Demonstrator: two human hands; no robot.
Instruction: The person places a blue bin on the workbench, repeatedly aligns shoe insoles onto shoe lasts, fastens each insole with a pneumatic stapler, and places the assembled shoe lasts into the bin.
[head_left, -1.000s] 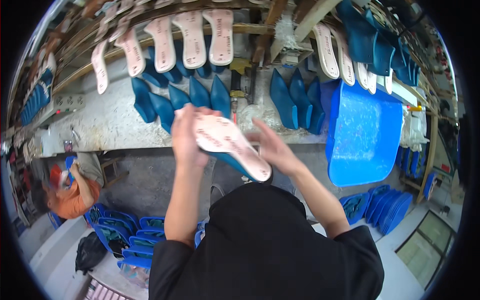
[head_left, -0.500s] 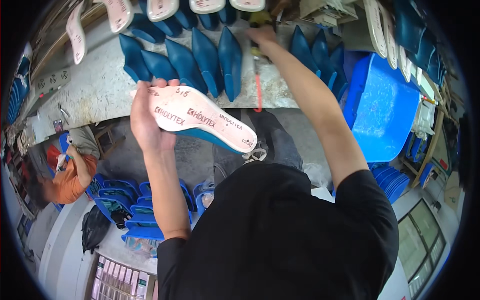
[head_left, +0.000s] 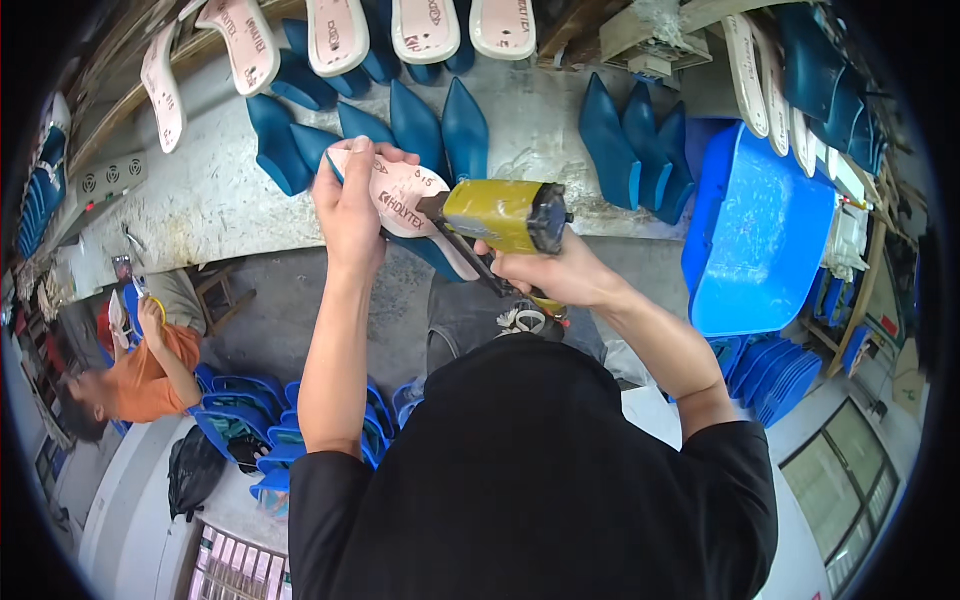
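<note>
My left hand (head_left: 348, 215) is closed around the heel or side of a blue shoe last, its fingers over the far edge. On the last's upturned bottom lies a pale pink insole board (head_left: 402, 186) with white edging and dark print. The blue last (head_left: 432, 256) shows below the board. My right hand (head_left: 560, 272) is wrapped round the handle of a yellow staple gun (head_left: 488, 214). The gun's dark nose is at the middle of the insole board; I cannot tell whether it touches. The gun covers part of the board's narrower end.
Several blue lasts (head_left: 465, 135) stand on the worn bench (head_left: 520, 165) beyond my hands, with more (head_left: 612, 140) to the right. Lasts with pink insoles (head_left: 425, 28) line the far shelf. A blue tub (head_left: 765, 240) is at right. A person in orange (head_left: 155, 365) sits at left.
My right hand has come back from the far side of the bench with the staple gun, now over the insole. My left hand has shifted right with the last.
</note>
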